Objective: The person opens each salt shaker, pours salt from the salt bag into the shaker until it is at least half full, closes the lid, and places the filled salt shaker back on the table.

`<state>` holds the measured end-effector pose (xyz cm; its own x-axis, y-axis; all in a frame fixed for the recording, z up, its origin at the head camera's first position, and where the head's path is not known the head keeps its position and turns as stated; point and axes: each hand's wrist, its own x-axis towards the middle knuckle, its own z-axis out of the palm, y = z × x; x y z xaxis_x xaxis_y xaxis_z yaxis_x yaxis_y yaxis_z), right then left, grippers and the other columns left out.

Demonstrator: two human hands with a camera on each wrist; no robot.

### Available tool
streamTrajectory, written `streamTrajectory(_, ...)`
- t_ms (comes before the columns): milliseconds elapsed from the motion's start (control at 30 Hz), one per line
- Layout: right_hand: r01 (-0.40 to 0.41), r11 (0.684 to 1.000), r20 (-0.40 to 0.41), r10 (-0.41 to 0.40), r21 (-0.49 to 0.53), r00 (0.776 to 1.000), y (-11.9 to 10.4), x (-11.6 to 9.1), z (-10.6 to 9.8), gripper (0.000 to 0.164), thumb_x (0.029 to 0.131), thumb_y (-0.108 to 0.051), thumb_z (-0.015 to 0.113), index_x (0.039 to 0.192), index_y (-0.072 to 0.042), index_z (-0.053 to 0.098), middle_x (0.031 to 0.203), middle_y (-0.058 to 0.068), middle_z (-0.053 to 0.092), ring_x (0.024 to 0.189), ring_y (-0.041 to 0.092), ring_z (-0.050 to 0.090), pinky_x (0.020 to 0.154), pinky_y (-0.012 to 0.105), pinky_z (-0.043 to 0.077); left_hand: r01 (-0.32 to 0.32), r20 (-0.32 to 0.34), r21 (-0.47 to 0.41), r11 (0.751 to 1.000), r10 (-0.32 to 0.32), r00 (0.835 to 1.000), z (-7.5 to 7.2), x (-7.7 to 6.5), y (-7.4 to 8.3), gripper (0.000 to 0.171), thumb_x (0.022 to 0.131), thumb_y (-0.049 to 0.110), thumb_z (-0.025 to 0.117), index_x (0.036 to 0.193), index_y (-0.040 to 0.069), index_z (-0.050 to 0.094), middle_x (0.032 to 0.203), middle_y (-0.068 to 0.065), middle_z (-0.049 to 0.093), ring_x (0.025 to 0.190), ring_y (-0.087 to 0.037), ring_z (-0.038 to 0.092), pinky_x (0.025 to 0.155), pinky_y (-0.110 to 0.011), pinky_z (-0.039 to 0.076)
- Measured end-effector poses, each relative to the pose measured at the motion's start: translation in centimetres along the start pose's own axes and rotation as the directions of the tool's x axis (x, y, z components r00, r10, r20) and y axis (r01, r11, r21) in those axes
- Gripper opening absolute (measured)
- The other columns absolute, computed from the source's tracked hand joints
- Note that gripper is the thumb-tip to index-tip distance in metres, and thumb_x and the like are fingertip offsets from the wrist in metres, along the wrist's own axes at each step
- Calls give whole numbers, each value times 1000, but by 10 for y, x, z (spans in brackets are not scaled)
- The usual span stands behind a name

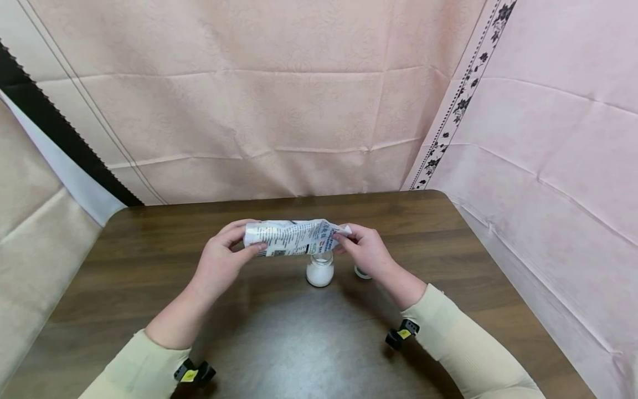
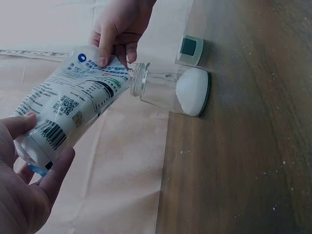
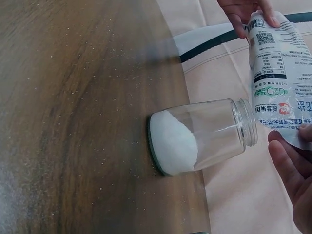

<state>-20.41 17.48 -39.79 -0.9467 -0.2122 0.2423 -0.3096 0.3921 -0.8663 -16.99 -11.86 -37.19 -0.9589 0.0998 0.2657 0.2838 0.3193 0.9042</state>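
A white printed plastic salt bag [image 1: 294, 237] is held nearly level above the table by both hands. My left hand [image 1: 217, 260] grips its left end, thumb in front and fingers behind. At the other end my right hand [image 1: 371, 254] pinches the bag's narrowed corner between thumb and fingers. Just under that corner stands an upright glass jar [image 1: 320, 272] without a lid, a sloping heap of white granules [image 3: 173, 144] in its lower part. The corner is at the jar's mouth [image 2: 139, 79]; whether granules are flowing cannot be made out.
A small lid [image 2: 190, 50] lies on the brown wooden table [image 1: 319, 343] right of the jar, partly hidden by my right hand in the head view. White grains are scattered on the wood. Pale cloth [image 1: 279, 111] hangs behind the table.
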Motion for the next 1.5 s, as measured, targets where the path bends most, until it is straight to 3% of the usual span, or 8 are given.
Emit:
streamTrajectory(167, -2, 1000, 11, 2, -4, 1000, -12, -4, 1, 14, 88, -8, 62, 98, -2, 68, 93, 15, 68, 73, 27, 67, 64, 29, 54, -9, 2, 24, 1000, 9, 1000, 0, 1, 0, 31, 76, 31, 76, 101, 14, 70, 119, 12, 55, 103, -9, 56, 72, -21, 51)
streamTrajectory(267, -3, 1000, 14, 4, -14, 1000, -12, -5, 1, 14, 88, -8, 62, 99, -2, 68, 93, 15, 69, 70, 21, 66, 65, 33, 54, -11, 5, 35, 999, 11, 1000, -1, 1, 0, 32, 76, 31, 76, 102, 14, 70, 118, 13, 55, 102, -9, 56, 72, -21, 51)
streamTrajectory(400, 1, 1000, 9, -1, -8, 1000, 2, -1, 2, 13, 88, -13, 63, 98, -8, 69, 91, 10, 69, 68, 15, 66, 67, 42, 54, -15, 12, 45, 999, 14, 1000, -1, 1, 0, 33, 76, 31, 76, 104, 15, 70, 118, 12, 55, 101, -10, 57, 71, -21, 52)
streamTrajectory(533, -1, 1000, 10, 1, -12, 1000, 4, -1, 2, 11, 88, -13, 63, 97, -9, 69, 90, 8, 69, 68, 14, 66, 67, 43, 53, -15, 23, 48, 999, 14, 1000, -1, 2, -1, 33, 76, 30, 76, 104, 15, 70, 118, 12, 55, 101, -10, 56, 71, -21, 52)
streamTrajectory(967, -34, 999, 23, 34, -14, 999, 5, 0, 1, 10, 88, -13, 62, 96, -11, 69, 90, 6, 69, 69, 15, 66, 67, 41, 54, -19, 42, 46, 999, 17, 999, -1, 2, -2, 33, 76, 31, 76, 105, 16, 69, 119, 13, 54, 101, -9, 56, 72, -21, 52)
streamTrajectory(1167, -25, 999, 18, 25, -23, 1000, 4, 0, 2, 13, 89, -11, 62, 99, -11, 69, 90, 7, 68, 68, 14, 66, 64, 31, 54, -24, 66, 86, 996, 19, 998, -2, 4, -1, 32, 77, 32, 75, 103, 15, 70, 122, 16, 53, 102, -7, 55, 72, -21, 51)
streamTrajectory(1333, -27, 999, 14, 28, -40, 1000, 5, -1, 3, 13, 88, -11, 62, 99, -12, 69, 89, 6, 68, 68, 13, 66, 65, 35, 54, -13, 86, 116, 993, 3, 996, -2, 4, 0, 33, 77, 36, 74, 104, 17, 71, 127, 19, 50, 105, -7, 54, 72, -20, 50)
streamTrajectory(1500, -31, 996, 15, 32, -82, 999, 4, -1, 3, 14, 89, -13, 62, 101, -14, 69, 90, 4, 68, 67, 13, 65, 63, 27, 54, -14, 89, 110, 994, 4, 996, -2, 3, -2, 31, 79, 35, 73, 103, 16, 71, 131, 19, 48, 107, -8, 53, 73, -19, 50)
